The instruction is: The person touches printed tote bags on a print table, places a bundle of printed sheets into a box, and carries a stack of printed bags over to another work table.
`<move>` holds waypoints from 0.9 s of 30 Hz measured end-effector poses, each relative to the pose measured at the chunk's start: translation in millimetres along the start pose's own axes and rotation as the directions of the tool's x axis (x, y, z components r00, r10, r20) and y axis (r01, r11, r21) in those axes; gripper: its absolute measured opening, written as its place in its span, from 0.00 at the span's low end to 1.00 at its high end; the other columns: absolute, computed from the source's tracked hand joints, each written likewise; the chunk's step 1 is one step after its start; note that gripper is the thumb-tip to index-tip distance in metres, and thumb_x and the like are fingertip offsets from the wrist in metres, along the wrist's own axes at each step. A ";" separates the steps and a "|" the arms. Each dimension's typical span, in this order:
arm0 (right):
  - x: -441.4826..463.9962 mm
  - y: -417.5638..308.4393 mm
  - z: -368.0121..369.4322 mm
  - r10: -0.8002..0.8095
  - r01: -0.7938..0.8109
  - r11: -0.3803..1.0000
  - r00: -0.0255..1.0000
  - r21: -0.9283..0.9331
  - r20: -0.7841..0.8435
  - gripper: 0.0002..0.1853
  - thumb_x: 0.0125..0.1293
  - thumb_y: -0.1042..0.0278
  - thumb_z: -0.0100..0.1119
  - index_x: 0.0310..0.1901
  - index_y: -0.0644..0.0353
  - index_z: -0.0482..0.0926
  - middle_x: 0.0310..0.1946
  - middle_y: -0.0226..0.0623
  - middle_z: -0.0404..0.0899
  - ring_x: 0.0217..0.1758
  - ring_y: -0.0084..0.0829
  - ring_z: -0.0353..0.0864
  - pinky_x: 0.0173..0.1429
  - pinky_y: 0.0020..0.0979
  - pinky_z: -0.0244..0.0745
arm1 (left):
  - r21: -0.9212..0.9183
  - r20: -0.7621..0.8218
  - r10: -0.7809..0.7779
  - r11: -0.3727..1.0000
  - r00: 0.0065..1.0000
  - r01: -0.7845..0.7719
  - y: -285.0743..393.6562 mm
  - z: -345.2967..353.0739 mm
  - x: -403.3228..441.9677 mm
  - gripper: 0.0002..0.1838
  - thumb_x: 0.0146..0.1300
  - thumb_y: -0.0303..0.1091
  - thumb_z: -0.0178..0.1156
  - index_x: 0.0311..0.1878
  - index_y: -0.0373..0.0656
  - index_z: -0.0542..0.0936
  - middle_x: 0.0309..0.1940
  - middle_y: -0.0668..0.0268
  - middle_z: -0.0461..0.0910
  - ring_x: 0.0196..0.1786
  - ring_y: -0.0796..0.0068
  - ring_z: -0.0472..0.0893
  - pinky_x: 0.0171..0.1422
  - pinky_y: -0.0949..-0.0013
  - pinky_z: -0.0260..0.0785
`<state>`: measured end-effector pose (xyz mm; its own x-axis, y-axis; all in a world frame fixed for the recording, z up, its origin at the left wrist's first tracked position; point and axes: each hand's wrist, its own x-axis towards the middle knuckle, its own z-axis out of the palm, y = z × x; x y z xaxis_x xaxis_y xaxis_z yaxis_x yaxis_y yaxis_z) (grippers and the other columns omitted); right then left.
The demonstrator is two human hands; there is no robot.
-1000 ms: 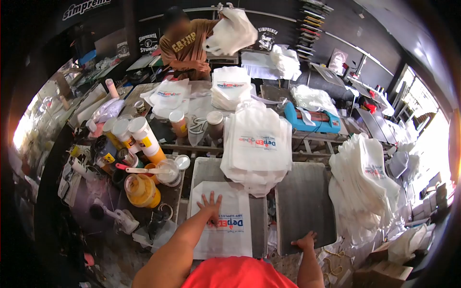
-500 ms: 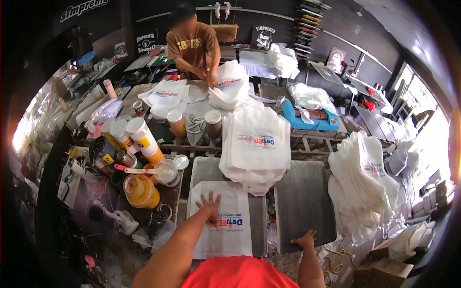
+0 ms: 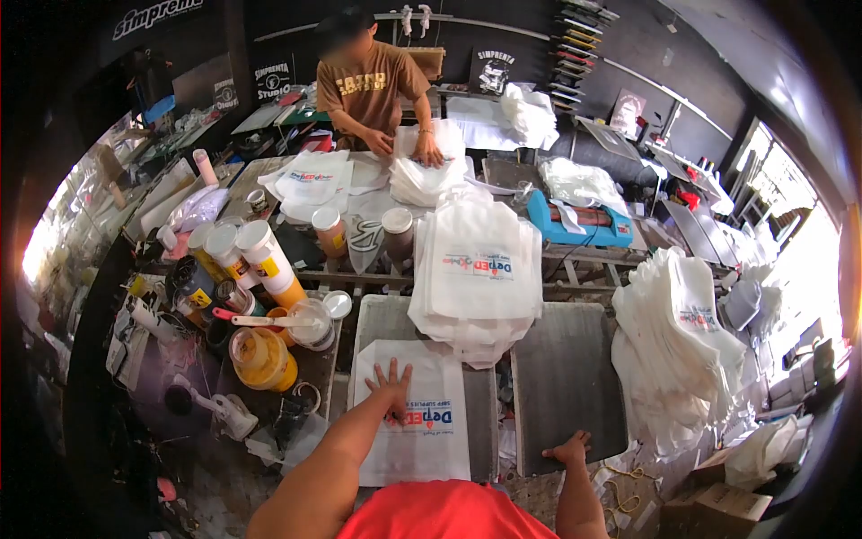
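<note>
White flat bag (image 3: pixel 404 458) located at lower centre of frame, laid on the left dark board (image 3: pixel 481 404); blue and red lettering (image 3: pixel 431 417) is seen on its right half. The bag is pressed by the left hand (image 3: pixel 391 388), placed palm down with fingers spread wide; nothing is grasped. The right hand (image 3: pixel 569 447) is rested at the lower edge of the right dark board (image 3: pixel 570 373), thumb parted from the fingers; whether the edge is gripped cannot be told.

Above the two boards, at frame centre, a stack of printed white bags (image 3: pixel 476 238) is noted, its lower end overlapping the left board. To the right, a heaped pile of white bags (image 3: pixel 673 350) is placed just beside the right board.

At centre left, an open jar of yellow ink (image 3: pixel 266 359) is stood near tall white-and-yellow bottles (image 3: pixel 260 247); a red-handled spatula (image 3: pixel 269 320) is laid across the containers.

At upper centre, a second bag stack (image 3: pixel 422 187) is touched by the hand of a co-worker (image 3: pixel 370 90) in a brown T-shirt. A blue machine (image 3: pixel 584 221) is positioned right of the centre stack.
</note>
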<state>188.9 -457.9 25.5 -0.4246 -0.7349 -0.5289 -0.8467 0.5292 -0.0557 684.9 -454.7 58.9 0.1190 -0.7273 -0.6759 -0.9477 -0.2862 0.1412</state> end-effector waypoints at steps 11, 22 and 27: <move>-8.6 -2.1 -4.7 -0.028 0.028 1.000 0.999 0.006 -0.015 0.77 0.26 0.47 0.85 0.73 0.65 0.38 0.76 0.52 0.34 0.76 0.62 0.43 0.75 0.49 0.55 | -0.015 -0.018 0.007 1.000 1.000 -0.007 -0.8 0.5 -2.2 0.82 0.28 0.45 0.83 0.75 0.64 0.25 0.74 0.56 0.10 0.73 0.31 0.18 0.67 0.20 0.28; -10.3 -2.7 -7.2 -0.011 0.011 0.999 1.000 0.046 -0.002 0.78 0.25 0.48 0.85 0.73 0.65 0.38 0.77 0.51 0.33 0.77 0.61 0.43 0.75 0.49 0.55 | -0.011 -0.014 0.006 1.000 1.000 -0.006 -0.7 1.4 -0.5 0.84 0.26 0.46 0.84 0.74 0.63 0.23 0.73 0.56 0.09 0.73 0.30 0.18 0.67 0.20 0.29; -11.7 -3.2 -7.7 -0.015 0.015 0.999 1.000 0.036 -0.008 0.79 0.24 0.47 0.85 0.73 0.65 0.37 0.76 0.52 0.34 0.77 0.61 0.43 0.76 0.49 0.54 | -0.007 -0.016 0.005 1.000 1.000 -0.005 -1.3 2.9 1.4 0.82 0.28 0.46 0.83 0.75 0.63 0.23 0.74 0.56 0.09 0.73 0.31 0.18 0.67 0.20 0.29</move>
<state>194.2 -454.3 38.4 -0.4143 -0.7461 -0.5213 -0.8410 0.5328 -0.0941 685.5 -453.5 55.7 0.1191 -0.7389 -0.6632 -0.9462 -0.2869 0.1497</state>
